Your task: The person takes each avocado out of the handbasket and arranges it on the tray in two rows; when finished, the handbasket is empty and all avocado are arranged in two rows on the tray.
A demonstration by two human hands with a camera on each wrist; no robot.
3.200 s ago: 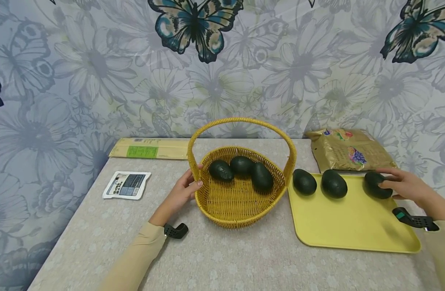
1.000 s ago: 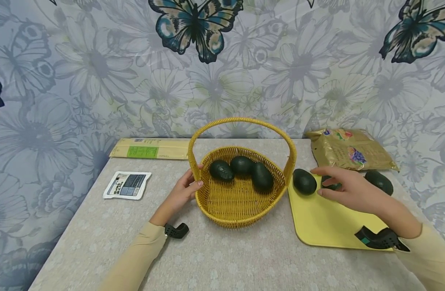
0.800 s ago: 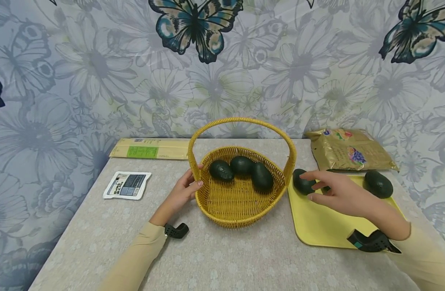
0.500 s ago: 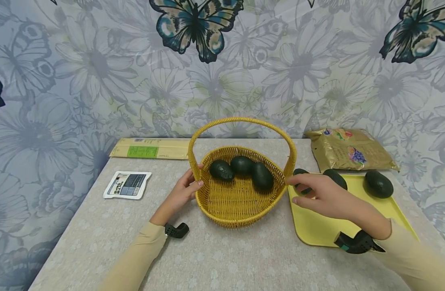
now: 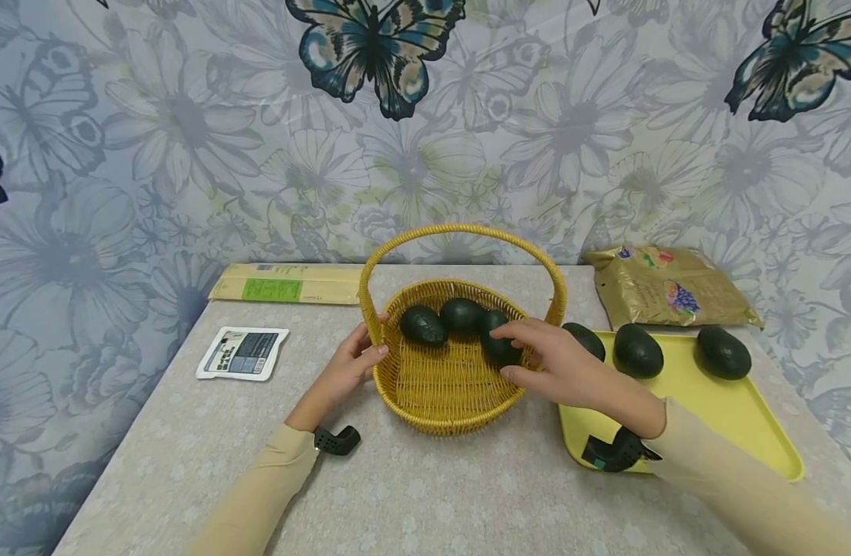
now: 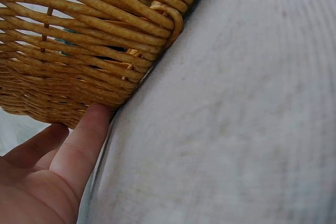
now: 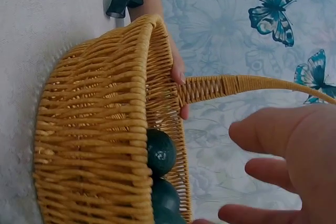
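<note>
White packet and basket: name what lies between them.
The head view shows bare tablecloth beside the white packet, then the left hand, touching the basket.

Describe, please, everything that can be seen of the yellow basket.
The yellow basket is woven, wicker-like, with one tall arched handle. It stands upright on the table, beside the tray. Three avocados lie inside. The left hand holds it at the handle's left base; the right hand is over its right side.

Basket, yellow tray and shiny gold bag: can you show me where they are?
Basket (image 5: pixel 448 425): head view, on its front rim.
Yellow tray (image 5: pixel 696 394): head view, on its bare surface.
Gold bag (image 5: pixel 648 292): head view, on its upper face.
</note>
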